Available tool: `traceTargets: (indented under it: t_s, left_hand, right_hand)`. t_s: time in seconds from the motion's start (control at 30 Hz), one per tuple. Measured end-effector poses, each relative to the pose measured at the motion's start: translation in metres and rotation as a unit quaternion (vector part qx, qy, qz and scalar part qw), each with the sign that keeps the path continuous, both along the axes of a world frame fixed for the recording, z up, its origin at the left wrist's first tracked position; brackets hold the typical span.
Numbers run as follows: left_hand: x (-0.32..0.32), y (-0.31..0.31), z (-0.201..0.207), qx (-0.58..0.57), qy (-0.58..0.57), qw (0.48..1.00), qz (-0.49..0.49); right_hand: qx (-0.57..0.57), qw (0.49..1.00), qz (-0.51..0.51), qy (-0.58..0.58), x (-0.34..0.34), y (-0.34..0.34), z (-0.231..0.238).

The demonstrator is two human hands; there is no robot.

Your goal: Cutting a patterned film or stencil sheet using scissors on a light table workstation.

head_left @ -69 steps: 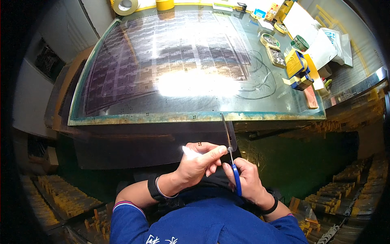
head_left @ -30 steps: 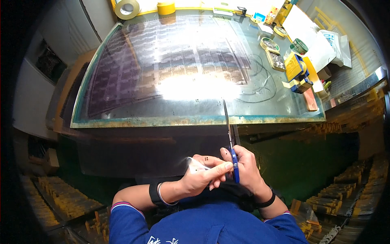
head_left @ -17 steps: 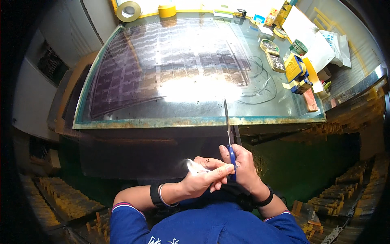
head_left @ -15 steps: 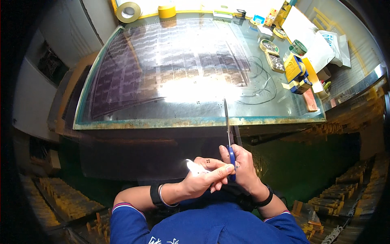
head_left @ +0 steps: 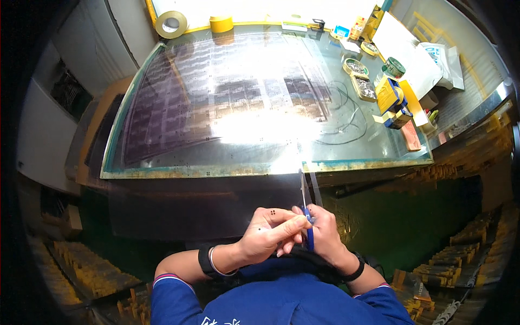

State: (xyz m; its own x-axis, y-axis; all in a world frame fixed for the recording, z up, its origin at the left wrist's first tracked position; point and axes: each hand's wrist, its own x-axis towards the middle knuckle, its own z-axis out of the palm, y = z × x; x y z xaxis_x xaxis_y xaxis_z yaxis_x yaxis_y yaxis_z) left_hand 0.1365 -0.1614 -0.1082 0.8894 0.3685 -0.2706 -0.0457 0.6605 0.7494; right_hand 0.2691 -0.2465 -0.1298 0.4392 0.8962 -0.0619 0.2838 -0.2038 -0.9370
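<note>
My right hand (head_left: 325, 234) grips a pair of scissors (head_left: 303, 189) by the blue handle, its blades pointing away from me toward the table edge. Close beside it, my left hand (head_left: 265, 232) is closed, thumb and fingers pinching the near edge of a clear film sheet (head_left: 168, 208). Small dark printed marks on the film show over this hand. The sheet hangs past the table's front edge toward my body, and a narrow clear strip (head_left: 316, 190) lies along the right side of the blades. Glare and the see-through film hide exactly where the blades meet it.
The glass-topped table (head_left: 374, 161) carries dark patterned film (head_left: 216, 89) under strong glare. Tape rolls (head_left: 171, 25) stand at the back. At the right are a tape dispenser (head_left: 394, 103), small tins (head_left: 364, 88), a green round container (head_left: 394, 67) and a reddish block (head_left: 411, 136).
The scissors have drawn back toward me, their tips now near the table's front edge. A bright reflection over my left hand is gone. Both hands remain close together.
</note>
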Motion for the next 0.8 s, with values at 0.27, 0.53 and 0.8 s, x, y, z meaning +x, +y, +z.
traceTargets:
  t_s: [0.27,0.53,0.8]
  left_hand:
    - [-0.037,0.038,0.031,0.156,0.035,0.987,-0.027]
    - [-0.105,0.029,0.122,0.301,0.167,0.937,-0.067]
    - [-0.146,0.054,0.197,0.707,0.066,0.651,0.268]
  right_hand:
    - [0.187,0.976,-0.043,0.106,0.026,-0.01,0.015]
    - [0.265,0.954,0.113,-0.082,0.056,0.121,0.064]
    - [0.303,0.94,0.137,-0.075,0.005,0.109,0.054]
